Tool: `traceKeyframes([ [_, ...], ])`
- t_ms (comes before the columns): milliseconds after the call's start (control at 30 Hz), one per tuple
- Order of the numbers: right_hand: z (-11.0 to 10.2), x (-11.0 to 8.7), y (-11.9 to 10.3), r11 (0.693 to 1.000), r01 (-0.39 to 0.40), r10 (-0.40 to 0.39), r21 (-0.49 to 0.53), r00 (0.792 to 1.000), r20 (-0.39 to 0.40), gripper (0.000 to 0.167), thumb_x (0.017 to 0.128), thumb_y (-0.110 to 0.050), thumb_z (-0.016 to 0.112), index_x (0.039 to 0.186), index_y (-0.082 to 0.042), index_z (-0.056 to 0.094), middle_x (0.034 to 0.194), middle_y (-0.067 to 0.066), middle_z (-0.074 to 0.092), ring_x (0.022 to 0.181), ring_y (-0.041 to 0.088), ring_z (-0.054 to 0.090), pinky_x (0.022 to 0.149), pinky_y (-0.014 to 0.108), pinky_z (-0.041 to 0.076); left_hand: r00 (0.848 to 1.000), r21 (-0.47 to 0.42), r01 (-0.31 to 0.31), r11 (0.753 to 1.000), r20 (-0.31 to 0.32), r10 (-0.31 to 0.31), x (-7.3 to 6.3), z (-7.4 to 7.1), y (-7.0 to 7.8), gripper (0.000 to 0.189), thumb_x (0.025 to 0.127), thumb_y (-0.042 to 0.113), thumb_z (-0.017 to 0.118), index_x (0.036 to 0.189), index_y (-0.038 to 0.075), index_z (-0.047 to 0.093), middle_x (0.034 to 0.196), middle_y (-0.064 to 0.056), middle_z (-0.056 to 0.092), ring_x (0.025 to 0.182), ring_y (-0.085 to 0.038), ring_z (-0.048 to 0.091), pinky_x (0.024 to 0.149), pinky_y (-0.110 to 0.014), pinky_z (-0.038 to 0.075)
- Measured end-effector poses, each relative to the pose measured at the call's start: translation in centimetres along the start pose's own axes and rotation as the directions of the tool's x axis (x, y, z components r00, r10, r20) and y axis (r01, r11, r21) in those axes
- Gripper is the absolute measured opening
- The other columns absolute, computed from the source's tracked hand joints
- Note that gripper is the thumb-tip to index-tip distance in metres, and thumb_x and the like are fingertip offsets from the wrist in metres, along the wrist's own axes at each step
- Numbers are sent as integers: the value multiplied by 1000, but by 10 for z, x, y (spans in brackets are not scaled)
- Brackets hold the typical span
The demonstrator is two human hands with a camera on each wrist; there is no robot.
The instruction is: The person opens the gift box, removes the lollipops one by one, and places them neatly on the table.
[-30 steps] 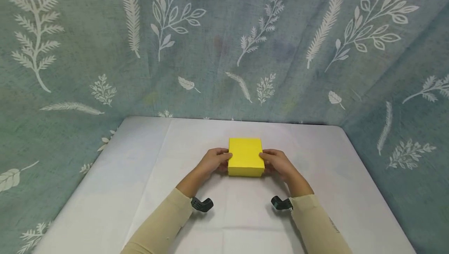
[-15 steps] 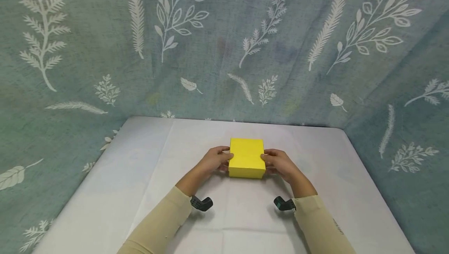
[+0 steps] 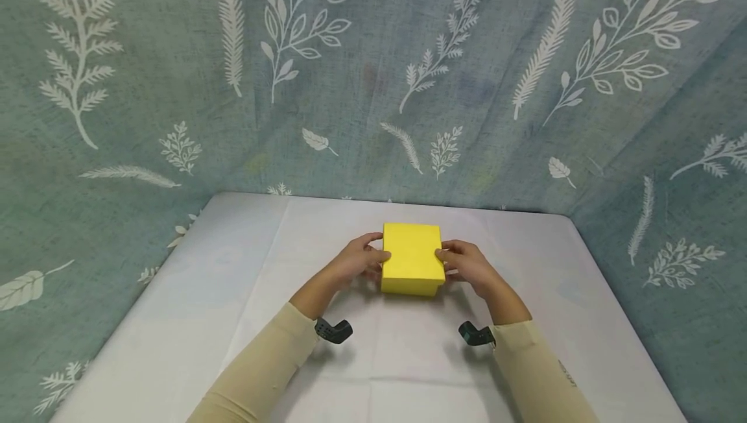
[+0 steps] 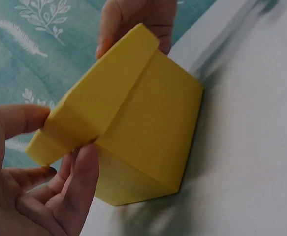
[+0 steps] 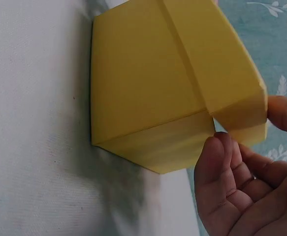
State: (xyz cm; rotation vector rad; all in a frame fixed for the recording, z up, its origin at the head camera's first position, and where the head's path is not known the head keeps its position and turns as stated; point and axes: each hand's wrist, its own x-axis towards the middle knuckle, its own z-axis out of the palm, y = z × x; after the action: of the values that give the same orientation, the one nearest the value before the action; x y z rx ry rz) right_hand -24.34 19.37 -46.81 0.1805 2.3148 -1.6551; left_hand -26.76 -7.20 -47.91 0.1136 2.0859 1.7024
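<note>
A yellow cardboard box [image 4: 153,123] stands on the table, topped by a matching yellow lid [image 3: 412,251]. The lid sits raised and tilted on the box, and a gap shows under its side in the right wrist view. My left hand [image 3: 357,259] pinches the lid's left side, thumb on the top edge and fingers at the lower rim. On the opposite side my right hand [image 3: 468,263] pinches the lid the same way, its fingertips [image 5: 214,147] right below the rim. The inside of the box is hidden.
A white cloth covers the table [image 3: 245,371], whose far edge meets a green-blue leaf-patterned curtain [image 3: 350,85]. The curtain also runs along the left and right sides. Each wrist wears a small black camera mount [image 3: 334,331].
The lid has risen a little and moved slightly out of line with the box below. Both hands have gone up with it, keeping their places at its sides.
</note>
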Motion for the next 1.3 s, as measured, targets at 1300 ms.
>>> traceKeyframes([
  [1300,30,-33,-56,962,235,-251,142,962,110,44,92,-28,69,130,-8,59,114,15,62,86,29,63,75,40,56,944,378,-234,896,-131,302,-82,-54,55,58,92,58,56,136,21,51,110,-7,63,72,-22,67,60,-36,56],
])
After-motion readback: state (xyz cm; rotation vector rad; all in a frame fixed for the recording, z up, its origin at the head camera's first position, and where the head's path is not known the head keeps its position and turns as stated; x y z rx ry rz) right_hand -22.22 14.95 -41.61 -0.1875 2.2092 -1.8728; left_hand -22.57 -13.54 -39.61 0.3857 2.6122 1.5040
